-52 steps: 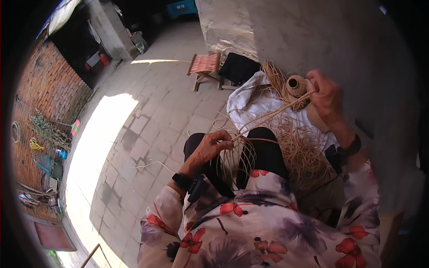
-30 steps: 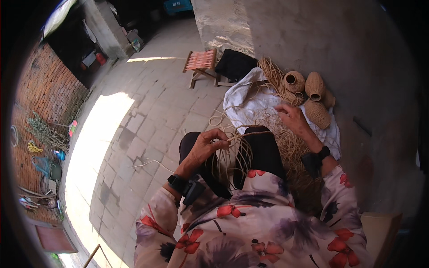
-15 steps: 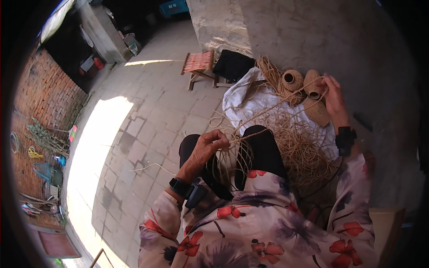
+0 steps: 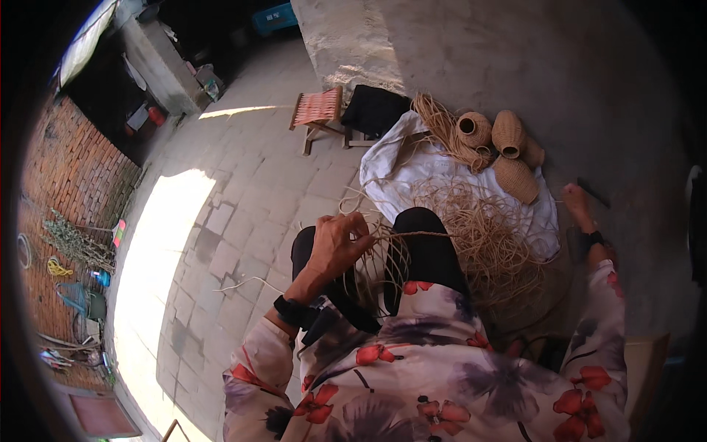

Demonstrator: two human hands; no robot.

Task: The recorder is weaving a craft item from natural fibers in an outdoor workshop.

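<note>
My left hand (image 4: pixel 340 241) is closed at the rim of a part-woven, openwork cord basket (image 4: pixel 389 267) between my knees. Its fingers pinch tan cord there, and one strand (image 4: pixel 420 234) runs right across my dark-trousered knee. Far out to the right, my right hand (image 4: pixel 578 206) is closed, close to a dark stick-like object (image 4: pixel 593 193) on the floor. What that hand holds, if anything, is too small to make out. A tangled heap of tan cord (image 4: pixel 479 228) lies right of my knees, partly over a white cloth sack (image 4: pixel 541 236).
Several finished woven vessels (image 4: pixel 515 180) and a hank of cord (image 4: pixel 440 129) lie at the sack's far side. Beyond stand a folding stool with a red-striped seat (image 4: pixel 318 108) and one with a black cover (image 4: pixel 375 110). A brick wall (image 4: pixel 74 155) rises at left.
My right hand has swung outward and down, away from above the woven vessels; the cord stretched between my hands no longer shows there. My left hand stays at the basket, its wrist turned slightly.
</note>
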